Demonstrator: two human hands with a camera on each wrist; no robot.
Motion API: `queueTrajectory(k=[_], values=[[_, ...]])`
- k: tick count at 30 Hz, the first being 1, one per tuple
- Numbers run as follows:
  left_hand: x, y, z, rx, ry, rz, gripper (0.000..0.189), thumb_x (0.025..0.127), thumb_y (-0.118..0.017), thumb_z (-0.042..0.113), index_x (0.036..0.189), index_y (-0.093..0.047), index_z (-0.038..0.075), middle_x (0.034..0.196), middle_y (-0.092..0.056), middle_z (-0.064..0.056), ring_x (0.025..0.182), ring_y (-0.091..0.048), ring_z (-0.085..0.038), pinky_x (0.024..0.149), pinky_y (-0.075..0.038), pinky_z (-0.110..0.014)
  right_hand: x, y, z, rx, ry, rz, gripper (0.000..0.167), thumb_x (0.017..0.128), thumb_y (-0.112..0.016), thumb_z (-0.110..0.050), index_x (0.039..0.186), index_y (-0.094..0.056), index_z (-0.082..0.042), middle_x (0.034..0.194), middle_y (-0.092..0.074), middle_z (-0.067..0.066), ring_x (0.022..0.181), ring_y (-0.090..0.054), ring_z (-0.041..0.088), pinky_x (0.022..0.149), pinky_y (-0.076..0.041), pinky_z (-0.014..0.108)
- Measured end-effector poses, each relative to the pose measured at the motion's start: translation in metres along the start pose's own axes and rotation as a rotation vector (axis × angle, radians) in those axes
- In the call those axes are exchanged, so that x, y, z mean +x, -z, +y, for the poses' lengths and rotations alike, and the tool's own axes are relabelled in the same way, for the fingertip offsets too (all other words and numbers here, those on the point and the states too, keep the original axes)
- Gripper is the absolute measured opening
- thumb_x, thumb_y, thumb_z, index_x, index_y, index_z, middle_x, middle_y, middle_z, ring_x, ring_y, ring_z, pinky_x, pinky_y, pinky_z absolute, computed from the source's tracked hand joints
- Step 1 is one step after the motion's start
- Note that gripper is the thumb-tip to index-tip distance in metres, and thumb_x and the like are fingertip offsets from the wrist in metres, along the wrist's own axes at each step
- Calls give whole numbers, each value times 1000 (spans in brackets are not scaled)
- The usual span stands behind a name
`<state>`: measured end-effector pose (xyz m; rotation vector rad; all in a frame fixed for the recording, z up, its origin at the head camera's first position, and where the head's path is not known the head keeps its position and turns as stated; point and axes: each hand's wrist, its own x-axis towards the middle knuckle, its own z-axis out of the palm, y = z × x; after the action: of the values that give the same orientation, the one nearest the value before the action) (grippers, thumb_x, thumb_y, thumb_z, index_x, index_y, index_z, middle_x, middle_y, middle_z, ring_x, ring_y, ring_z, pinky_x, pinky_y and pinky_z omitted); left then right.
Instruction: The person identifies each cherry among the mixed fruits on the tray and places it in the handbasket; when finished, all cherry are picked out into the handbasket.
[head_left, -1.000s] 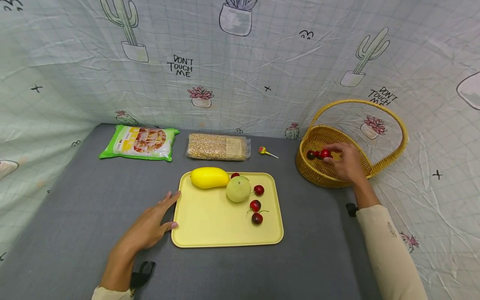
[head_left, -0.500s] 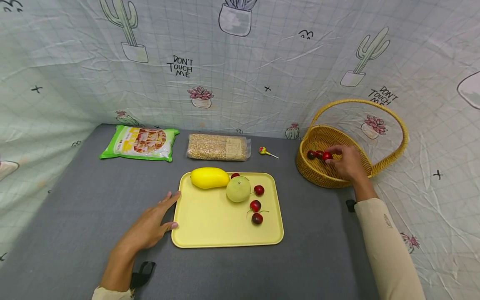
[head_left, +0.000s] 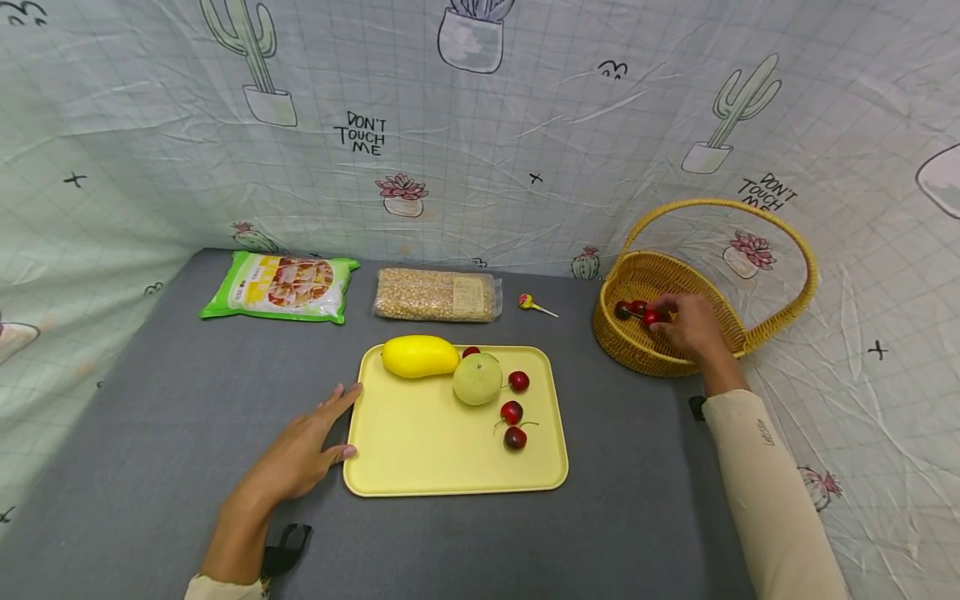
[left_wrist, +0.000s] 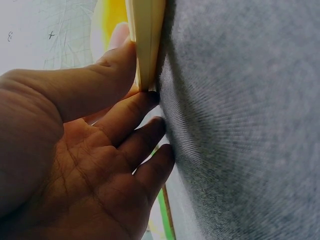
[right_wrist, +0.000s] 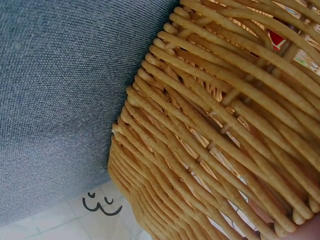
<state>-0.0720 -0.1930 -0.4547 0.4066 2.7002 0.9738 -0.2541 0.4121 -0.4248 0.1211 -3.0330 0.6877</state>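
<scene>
Right hand (head_left: 693, 327) inside a woven wicker basket (head_left: 637, 346) near the table's right rear corner, fingertips pinching a glossy red cherry (head_left: 651, 317) low over the basket floor, just beside two darker cherries (head_left: 628, 310) lying there. Seen close from the right wrist, thick golden cane strands (right_wrist: 210, 150) bound in rows, a speck of red visible through the gaps.

Left hand (head_left: 300, 454) flat on the grey woven-fabric table (head_left: 150, 467), fingers straight and loosely spread, thumb (left_wrist: 100, 75) pressed against the left edge of a smooth pale-yellow rectangular tray (head_left: 442, 467) at the table's centre; nothing gripped.

On the tray: an oblong yellow mango (head_left: 419, 356) at its rear edge, a round pale-green fruit (head_left: 477, 379) touching it, three stemmed cherries (head_left: 513, 412) along the right side, a fourth (head_left: 470, 352) half hidden behind the green fruit.

Along the table's rear edge: a green-bordered plastic food packet (head_left: 279, 287), lettering too small to read; a clear bag of tan grains (head_left: 437, 294) with a paper label, unreadable; a small lollipop (head_left: 534, 304).

Behind, a crinkled grid-printed backdrop (head_left: 480, 167) with cactus drawings and "DON'T TOUCH ME" in black hand lettering.
</scene>
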Motion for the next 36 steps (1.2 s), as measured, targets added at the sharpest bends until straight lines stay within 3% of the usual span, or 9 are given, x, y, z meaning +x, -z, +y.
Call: queueTrajectory(k=[10, 17, 26, 36], values=[[0, -1, -2, -6, -6, 4, 88, 94, -79, 7, 168, -31, 8, 170, -28, -33, 153, -33, -58, 119, -31, -77, 0, -1, 0, -8, 27, -11, 28, 93, -81, -4, 120, -76, 2, 112, -77, 29, 102, -71, 44, 92, -53, 62], [-1, -1, -2, -7, -5, 7, 88, 94, -79, 7, 168, -31, 8, 170, -27, -33, 153, -32, -58, 119, -31, -76, 0, -2, -1, -17, 29, 3, 28, 92, -81, -3, 119, -76, 2, 112, -77, 28, 104, -71, 46, 94, -53, 63], [-1, -2, -1, -20, -3, 6, 88, 94, -79, 7, 168, -31, 8, 170, -27, -32, 155, -31, -57, 120, -30, -76, -3, -2, -6, -8, 34, 126, 29, 93, -82, -5, 121, -77, 2, 122, -75, 28, 119, -56, 50, 110, -38, 66], [-1, -3, -2, -5, -16, 14, 88, 93, -80, 9, 167, -33, 8, 169, -30, -33, 152, -34, -58, 118, -32, -76, -13, 4, -30, 46, 113, 246, 31, 90, -85, -4, 120, -78, -1, 119, -78, 24, 108, -54, 46, 97, -40, 59]])
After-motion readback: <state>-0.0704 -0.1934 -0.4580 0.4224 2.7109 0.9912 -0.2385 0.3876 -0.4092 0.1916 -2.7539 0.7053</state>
